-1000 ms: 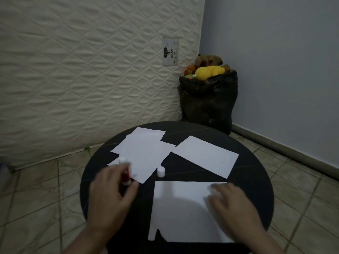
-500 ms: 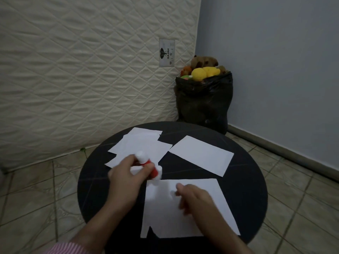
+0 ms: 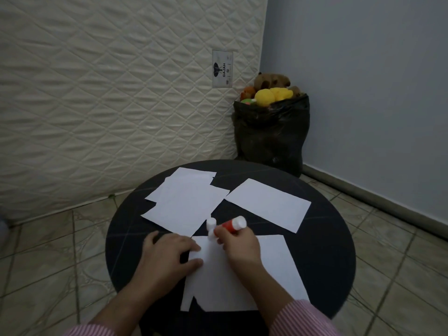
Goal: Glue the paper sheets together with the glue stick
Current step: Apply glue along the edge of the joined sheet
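Glue stick (image 3: 233,225), red body with white end, tilted, its lower end meeting the far-left corner of the near paper sheet (image 3: 244,275); the white cap (image 3: 210,223) stands just beside it. Right hand (image 3: 238,247) grip: fingers curled round the stick's lower body, white end projecting up-right past the fingertips. Left hand (image 3: 167,257) flat, fingers spread, pressing the sheet's left edge onto the round dark surface (image 3: 324,258); two more sheet groups lie farther back.
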